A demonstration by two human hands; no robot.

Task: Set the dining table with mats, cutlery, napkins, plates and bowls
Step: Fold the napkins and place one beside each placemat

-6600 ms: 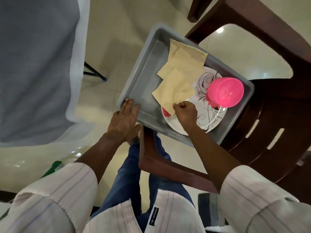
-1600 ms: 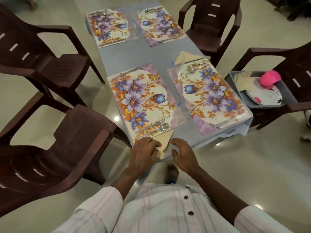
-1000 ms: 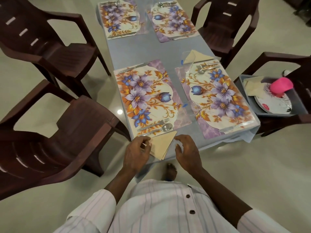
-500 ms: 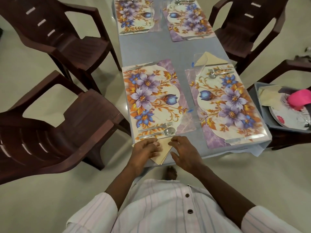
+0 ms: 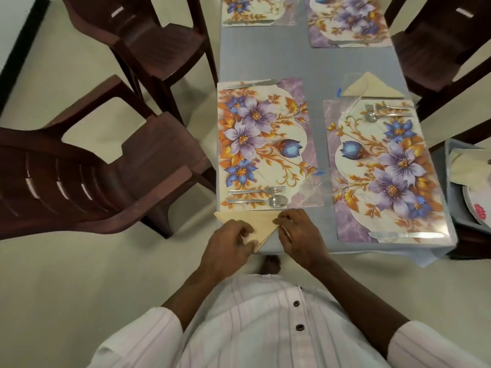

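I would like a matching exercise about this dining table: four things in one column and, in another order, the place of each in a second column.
Things
1. nearest fork
2. grey tray
3. near napkin
4. far napkin

Places
a. past the right mat's far edge
b. touched by the left hand and right hand
c. off the table, at the view's right edge
d. on the left mat, beside a spoon

Pairs: 1-d, 2-c, 3-b, 4-a
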